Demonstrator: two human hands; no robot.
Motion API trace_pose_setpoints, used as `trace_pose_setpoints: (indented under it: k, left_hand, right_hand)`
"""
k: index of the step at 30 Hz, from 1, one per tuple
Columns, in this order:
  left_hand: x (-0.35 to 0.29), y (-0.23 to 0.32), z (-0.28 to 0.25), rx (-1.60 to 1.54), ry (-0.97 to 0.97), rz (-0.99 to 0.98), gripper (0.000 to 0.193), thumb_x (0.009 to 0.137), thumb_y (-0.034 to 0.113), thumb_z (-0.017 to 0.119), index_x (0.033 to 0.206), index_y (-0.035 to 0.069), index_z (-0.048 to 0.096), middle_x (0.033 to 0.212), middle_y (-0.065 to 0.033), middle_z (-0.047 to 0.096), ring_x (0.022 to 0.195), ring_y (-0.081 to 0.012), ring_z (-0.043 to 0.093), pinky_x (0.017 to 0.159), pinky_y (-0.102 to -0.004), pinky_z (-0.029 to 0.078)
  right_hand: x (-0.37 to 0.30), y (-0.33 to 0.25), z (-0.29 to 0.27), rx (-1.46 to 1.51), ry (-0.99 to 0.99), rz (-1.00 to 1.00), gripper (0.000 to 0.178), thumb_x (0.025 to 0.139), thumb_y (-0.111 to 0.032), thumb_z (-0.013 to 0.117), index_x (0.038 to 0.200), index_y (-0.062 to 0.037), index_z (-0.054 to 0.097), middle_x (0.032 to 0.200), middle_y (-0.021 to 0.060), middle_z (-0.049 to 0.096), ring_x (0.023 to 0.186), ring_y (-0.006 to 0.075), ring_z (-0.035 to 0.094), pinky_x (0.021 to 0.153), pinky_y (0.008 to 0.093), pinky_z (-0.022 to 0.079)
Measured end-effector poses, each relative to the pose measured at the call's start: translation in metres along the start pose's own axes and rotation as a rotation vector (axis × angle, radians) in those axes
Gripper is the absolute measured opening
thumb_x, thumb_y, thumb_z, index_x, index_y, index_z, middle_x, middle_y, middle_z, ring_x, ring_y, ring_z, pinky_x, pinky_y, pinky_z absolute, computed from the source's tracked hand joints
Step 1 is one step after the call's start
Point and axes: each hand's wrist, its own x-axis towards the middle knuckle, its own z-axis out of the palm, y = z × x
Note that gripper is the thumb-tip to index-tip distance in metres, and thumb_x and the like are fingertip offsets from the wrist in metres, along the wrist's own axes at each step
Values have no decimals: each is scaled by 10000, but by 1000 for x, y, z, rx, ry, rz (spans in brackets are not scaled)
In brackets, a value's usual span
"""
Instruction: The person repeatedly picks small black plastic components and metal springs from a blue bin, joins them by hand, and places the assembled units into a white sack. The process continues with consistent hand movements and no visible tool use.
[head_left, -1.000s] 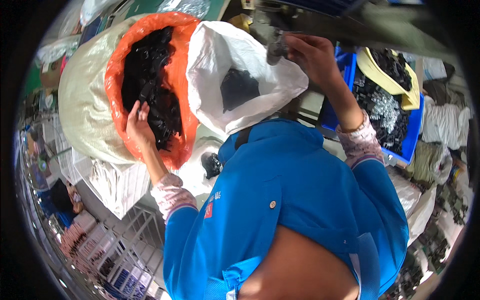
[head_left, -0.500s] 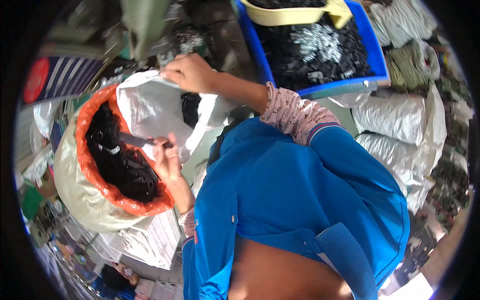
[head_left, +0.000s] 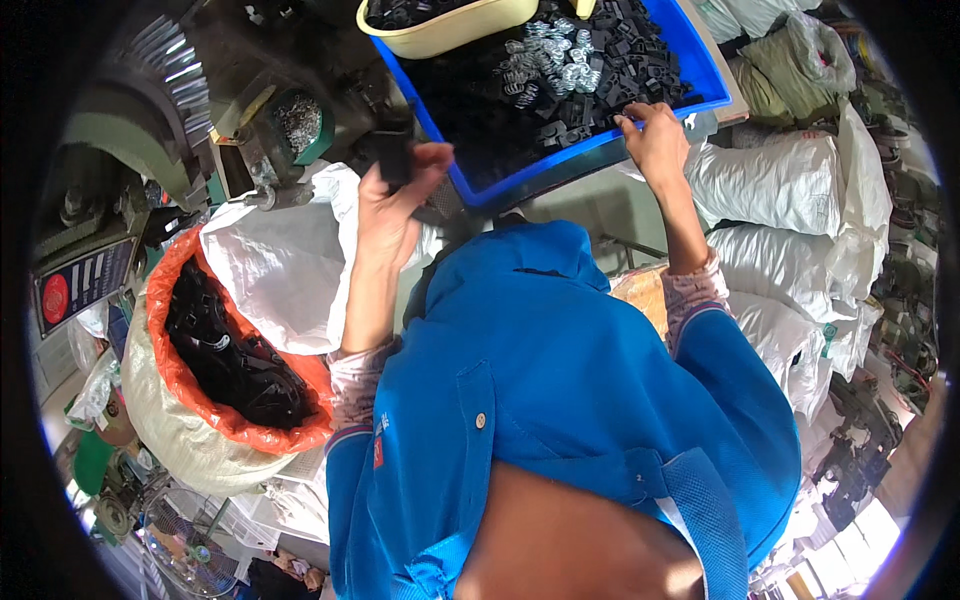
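Note:
My left hand [head_left: 390,215] is raised between the sack and the bin, closed around a dark, motion-blurred black part [head_left: 396,160] whose kind I cannot make out. At the near right rim of a blue bin [head_left: 545,160], my right hand [head_left: 658,145] bends over the edge, its fingertips pinched together at the small black plastic pieces [head_left: 630,60]. Whether it has picked one up is too small to tell. A heap of silvery metal springs [head_left: 560,60] lies on the black pieces. A pale yellow scoop-like tray [head_left: 450,32] rests across the bin's far left side.
At the left stands a sack with an orange liner [head_left: 165,325] holding black parts [head_left: 230,350]. Beside it hangs a white sack [head_left: 280,270]. A green container of small metal bits [head_left: 300,125] sits by a machine. Stuffed white sacks [head_left: 775,185] are stacked at the right.
My left hand has risen from the orange-lined sack with a black part. My right hand has let go of the white sack and moved right to the blue bin. The view has shifted.

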Motion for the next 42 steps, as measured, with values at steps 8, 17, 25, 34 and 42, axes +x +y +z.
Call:
trace_pose_setpoints:
  k: [8, 17, 25, 34, 42]
  left_hand:
    - [31, -31, 46, 530, -25, 7, 156, 827, 96, 763, 951, 27, 698, 917, -12, 689, 827, -71, 609, 733, -225, 486]
    - [22, -64, 86, 495, -367, -242, 301, 875, 156, 727, 1123, 11, 637, 988, -100, 687, 841, -149, 664, 724, -310, 558]
    - [37, -48, 73, 5, -83, -293, 354, 914, 68, 627, 1211, 2, 447, 1157, -230, 626, 1067, -319, 639, 818, -415, 579]
    - [57, -51, 58, 32, 62, -108, 288, 785, 2, 744, 1036, 35, 606, 924, -67, 624, 673, -137, 589, 584, -269, 466]
    - [67, -53, 57, 107, 100, 57, 250, 806, 26, 756, 994, 42, 592, 981, -117, 678, 821, -189, 674, 734, -343, 603]
  right_hand:
    - [-7, 24, -22, 609, -111, 171, 114, 883, -72, 659, 904, 32, 703, 824, 26, 687, 754, 56, 581, 672, 231, 474]
    - [-46, -22, -27, 1211, -561, 120, 82, 895, -97, 672, 920, -30, 711, 772, -56, 628, 648, 6, 483, 556, 177, 363]
    - [35, 41, 9, 80, -92, 24, 205, 794, -303, 739, 889, -121, 728, 914, 125, 671, 889, 319, 652, 747, 414, 514]
    - [21, -11, -2, 1525, -460, 315, 85, 919, -62, 647, 917, 20, 671, 857, 100, 700, 736, 176, 690, 630, 266, 562]
    - [25, -61, 35, 1807, -787, 364, 137, 942, -84, 614, 1045, 4, 639, 907, 69, 671, 852, 187, 672, 746, 293, 568]
